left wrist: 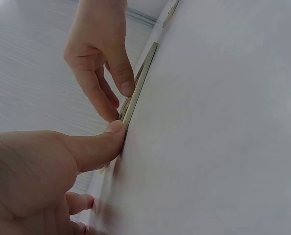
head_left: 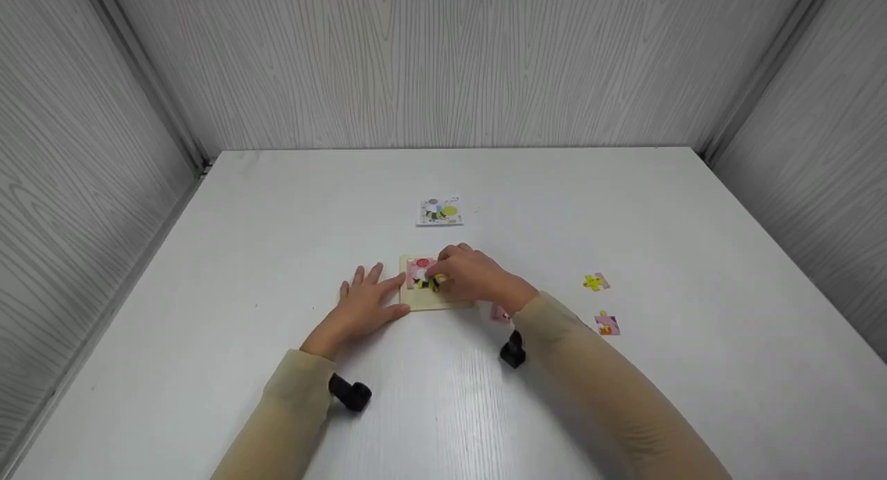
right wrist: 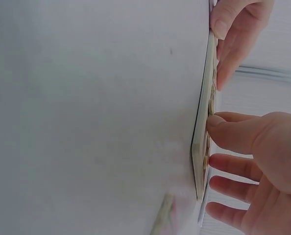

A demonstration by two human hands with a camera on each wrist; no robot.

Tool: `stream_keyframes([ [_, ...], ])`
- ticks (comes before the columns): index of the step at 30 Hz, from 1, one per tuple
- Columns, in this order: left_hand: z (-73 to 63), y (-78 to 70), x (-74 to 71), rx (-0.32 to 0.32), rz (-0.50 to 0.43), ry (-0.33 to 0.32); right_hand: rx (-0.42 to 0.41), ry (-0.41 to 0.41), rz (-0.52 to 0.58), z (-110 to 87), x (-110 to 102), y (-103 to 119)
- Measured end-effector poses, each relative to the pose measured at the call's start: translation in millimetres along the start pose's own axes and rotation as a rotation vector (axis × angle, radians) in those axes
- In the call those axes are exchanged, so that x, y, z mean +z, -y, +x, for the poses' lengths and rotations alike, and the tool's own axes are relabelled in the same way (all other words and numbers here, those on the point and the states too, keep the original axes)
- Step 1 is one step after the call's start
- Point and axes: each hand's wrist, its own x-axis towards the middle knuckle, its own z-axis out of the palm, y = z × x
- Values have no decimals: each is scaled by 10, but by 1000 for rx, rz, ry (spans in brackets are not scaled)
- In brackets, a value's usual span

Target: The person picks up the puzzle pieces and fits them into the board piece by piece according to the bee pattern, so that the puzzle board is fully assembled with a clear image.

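Observation:
A shallow wooden puzzle board (head_left: 416,303) lies on the table, part of its pink bee picture (head_left: 418,276) showing. Beside its left edge, my left hand (head_left: 367,301) lies with fingers spread and its thumb pressing the edge, as the left wrist view also shows. Over the board's right half, my right hand (head_left: 475,272) bends its thumb and fingers down, pinching a puzzle piece at the picture's surface; the hand covers most of that piece. In the right wrist view, the thumb (right wrist: 231,132) touches the layer of pieces while the other fingers reach along the board.
A small square card (head_left: 440,211) with a bee picture lies behind the board. To the right are a yellow and pink loose piece (head_left: 596,281) and another pink one (head_left: 608,323). A further pink piece (head_left: 499,313) is partly hidden by my right wrist.

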Motion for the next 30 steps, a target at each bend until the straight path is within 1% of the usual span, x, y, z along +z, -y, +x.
stream_keyframes([
  [2, -4, -4, 1, 0, 0, 2, 3, 6, 20, -13, -4, -10],
  [12, -6, -10, -16, -21, -11, 19, -4, -33, 110, -163, -95, -55],
  [17, 15, -10, -10, -44, -15, 19, 0, -53, 145, -257, -145, -111],
  [22, 17, -17, -3, -45, -21, 19, 6, -68, 199, -360, -192, -190],
  [30, 4, -28, -8, -36, -30, 12, 26, -94, 215, -501, -247, -322],
])
